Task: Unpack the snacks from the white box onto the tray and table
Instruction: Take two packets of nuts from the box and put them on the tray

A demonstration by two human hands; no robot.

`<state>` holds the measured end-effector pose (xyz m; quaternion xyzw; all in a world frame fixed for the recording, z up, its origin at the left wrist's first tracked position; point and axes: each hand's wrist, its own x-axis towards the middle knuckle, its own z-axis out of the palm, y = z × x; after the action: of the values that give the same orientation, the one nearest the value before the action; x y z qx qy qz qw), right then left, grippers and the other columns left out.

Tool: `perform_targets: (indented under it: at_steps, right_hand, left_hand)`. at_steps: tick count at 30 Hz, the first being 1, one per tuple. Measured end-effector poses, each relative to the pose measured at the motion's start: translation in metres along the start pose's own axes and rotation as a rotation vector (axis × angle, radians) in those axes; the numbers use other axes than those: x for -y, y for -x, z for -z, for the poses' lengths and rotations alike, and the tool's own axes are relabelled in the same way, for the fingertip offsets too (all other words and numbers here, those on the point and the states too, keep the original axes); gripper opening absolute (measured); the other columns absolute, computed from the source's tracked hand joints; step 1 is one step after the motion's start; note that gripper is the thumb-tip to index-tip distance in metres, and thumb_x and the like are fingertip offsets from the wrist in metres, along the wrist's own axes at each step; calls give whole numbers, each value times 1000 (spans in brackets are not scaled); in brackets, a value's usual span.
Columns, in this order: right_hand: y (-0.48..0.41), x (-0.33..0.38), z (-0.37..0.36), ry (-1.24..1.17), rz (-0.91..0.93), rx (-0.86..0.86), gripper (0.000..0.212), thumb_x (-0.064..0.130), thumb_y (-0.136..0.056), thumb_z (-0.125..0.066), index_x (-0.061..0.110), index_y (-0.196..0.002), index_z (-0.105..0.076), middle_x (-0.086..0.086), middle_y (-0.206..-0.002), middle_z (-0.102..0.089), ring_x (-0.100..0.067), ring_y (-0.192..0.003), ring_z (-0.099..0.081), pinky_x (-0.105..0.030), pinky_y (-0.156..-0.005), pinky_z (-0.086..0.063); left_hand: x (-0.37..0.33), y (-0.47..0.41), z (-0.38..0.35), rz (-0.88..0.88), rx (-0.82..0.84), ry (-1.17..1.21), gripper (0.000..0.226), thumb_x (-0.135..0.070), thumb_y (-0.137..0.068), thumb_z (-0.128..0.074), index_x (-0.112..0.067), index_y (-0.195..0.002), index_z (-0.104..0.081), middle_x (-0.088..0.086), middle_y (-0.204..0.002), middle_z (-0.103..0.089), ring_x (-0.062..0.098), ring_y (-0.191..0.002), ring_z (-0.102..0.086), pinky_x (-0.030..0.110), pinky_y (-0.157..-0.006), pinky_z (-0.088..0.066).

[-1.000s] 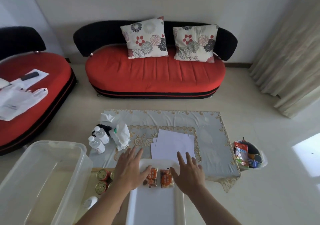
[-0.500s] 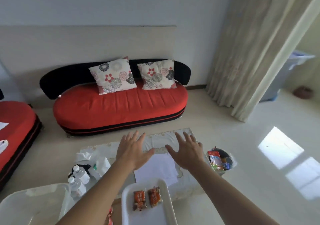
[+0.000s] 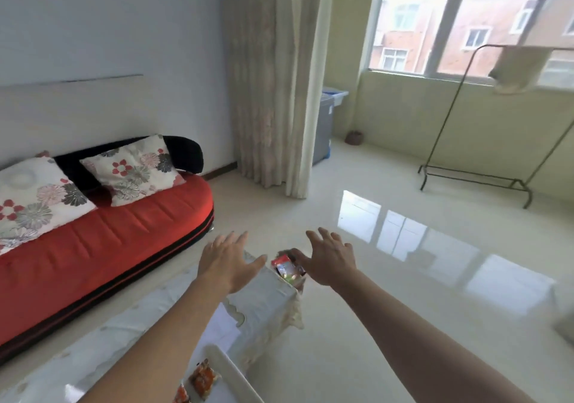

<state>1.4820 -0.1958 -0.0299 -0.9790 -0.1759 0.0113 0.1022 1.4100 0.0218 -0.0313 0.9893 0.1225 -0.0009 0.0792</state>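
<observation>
Two orange snack packets (image 3: 203, 377), their printing too blurred to read, lie on the white tray (image 3: 230, 371) at the bottom edge. Above the cloth-covered table (image 3: 267, 297), the left hand (image 3: 226, 259) and right hand (image 3: 330, 259) hover with fingers spread, holding nothing.

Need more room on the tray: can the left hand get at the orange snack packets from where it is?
Probably yes. The left hand is open and empty, raised beyond the table; the snack packets lie uncovered on the tray, just beside that forearm. It only needs to draw back.
</observation>
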Motion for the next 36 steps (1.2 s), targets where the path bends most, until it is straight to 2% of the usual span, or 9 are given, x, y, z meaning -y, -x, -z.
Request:
perform_targets:
  at_steps: [3, 8, 15, 21, 25, 31, 36]
  right_hand:
    - [24, -71, 19, 4, -124, -43, 71, 72, -95, -35, 27, -149, -40, -5, -160, -35, -30, -146, -31, -51, -112, -32]
    - [74, -200, 43, 6, -359, -80, 75, 74, -95, -31, 31, -156, -28, -2, -168, -20, -29, -155, -15, -55, -121, -17]
    - [156, -376, 82, -10, -620, -130, 77, 75, -94, -29, 35, -159, -20, 0, -170, -12, -28, -156, -8, -55, -123, -13]
    - [238, -506, 112, 16, -806, -128, 79, 78, -92, -27, 40, -160, -12, 3, -171, -3, -27, -157, -1, -56, -121, -18]
    - [292, -577, 127, 30, -932, -156, 78, 77, -91, -28, 38, -157, -21, -2, -170, -9, -30, -156, -5, -59, -121, -12]
    - [352, -655, 140, 3, -1101, -182, 79, 77, -91, -29, 39, -159, -16, -1, -171, -7, -31, -156, -5, -61, -121, -10]
    - [380, -705, 132, -17, -1230, -184, 80, 77, -90, -29, 39, -160, -14, -1, -171, -8, -31, -156, -5, -59, -121, -15]
  left_hand:
    - [-64, -13, -9, -111, 40, -10, 89, -80, -90, -30, -29, -162, -21, 3, -168, -25, 26, -154, -21, 46, -125, -18]
    - [-190, -22, -20, -318, 78, -18, 85, -78, -92, -32, -32, -162, -19, 2, -170, -19, 26, -156, -16, 45, -126, -13]
    - [-399, -10, -44, -584, 91, -24, 85, -79, -93, -31, -34, -163, -13, 0, -171, -13, 24, -158, -8, 44, -128, -7]
    - [-574, 18, -76, -775, 123, -17, 88, -80, -92, -30, -35, -163, -9, -2, -172, -11, 23, -159, -4, 44, -128, -4]
    - [-670, 42, -98, -921, 122, -5, 88, -82, -91, -29, -36, -163, -10, -2, -172, -13, 24, -158, -5, 45, -128, -5]
    - [-782, 70, -121, -1101, 137, 27, 87, -82, -91, -28, -36, -163, -11, -2, -172, -13, 24, -159, -3, 46, -128, -3]
    - [-858, 73, -151, -1240, 194, 16, 86, -83, -90, -28, -41, -162, -7, -2, -172, -13, 23, -159, -2, 46, -128, -1]
